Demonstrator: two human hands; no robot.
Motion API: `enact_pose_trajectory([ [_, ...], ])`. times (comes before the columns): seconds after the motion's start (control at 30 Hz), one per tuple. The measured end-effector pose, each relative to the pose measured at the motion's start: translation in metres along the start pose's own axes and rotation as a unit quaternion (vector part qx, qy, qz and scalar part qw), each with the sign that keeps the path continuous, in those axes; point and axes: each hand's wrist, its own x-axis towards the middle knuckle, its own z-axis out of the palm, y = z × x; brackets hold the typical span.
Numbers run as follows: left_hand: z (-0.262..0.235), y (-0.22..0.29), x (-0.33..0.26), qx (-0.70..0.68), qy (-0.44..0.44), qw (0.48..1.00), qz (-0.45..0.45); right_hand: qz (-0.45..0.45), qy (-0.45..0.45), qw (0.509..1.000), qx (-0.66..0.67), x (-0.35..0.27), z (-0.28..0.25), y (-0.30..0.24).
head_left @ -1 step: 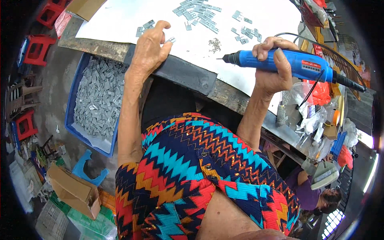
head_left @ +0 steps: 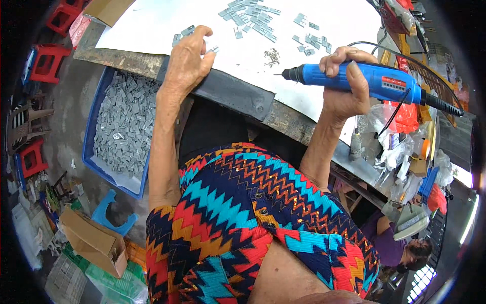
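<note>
My right hand (head_left: 347,83) is wrapped round a blue corded electric screwdriver (head_left: 377,83). Its thin bit points left, above the white sheet on the table (head_left: 298,96). Near the table's front edge, my left hand (head_left: 187,61) has its fingers curled, with the index finger raised. A small grey plastic piece (head_left: 214,49) shows at the thumb and fingertips and seems pinched there; the fingers partly hide it. Beyond this hand lie a few more grey pieces (head_left: 188,30). A small heap of tiny dark screws (head_left: 272,57) is left of the screwdriver's body.
More grey pieces (head_left: 253,17) lie scattered across the far side. A blue tray (head_left: 93,161) full of grey pieces stands left, below the table. Plastic bags (head_left: 390,147) and clutter crowd the right. Red stools (head_left: 49,63) and a cardboard box (head_left: 93,235) are left. Another person (head_left: 387,240) is lower right.
My left hand has shifted very slightly left, along with the small grey piece at its fingertips. My right hand and the electric screwdriver have kept their place.
</note>
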Motion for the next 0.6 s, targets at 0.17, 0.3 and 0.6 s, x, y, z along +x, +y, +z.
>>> enact_pose_trajectory([
  [0.17,0.01,-0.006,0.004,0.122,0.102,0.986,0.038,-0.006,-0.01,1.0,-0.005,-0.001,-0.003,0.001],
  [0.3,0.019,0.006,0.009,0.109,0.124,0.984,0.068,-0.012,-0.018,1.0,-0.01,-0.001,-0.003,0.002],
  [0.6,0.053,0.03,0.02,0.145,0.119,0.982,0.002,-0.018,-0.004,1.0,-0.024,-0.004,-0.006,-0.001],
])
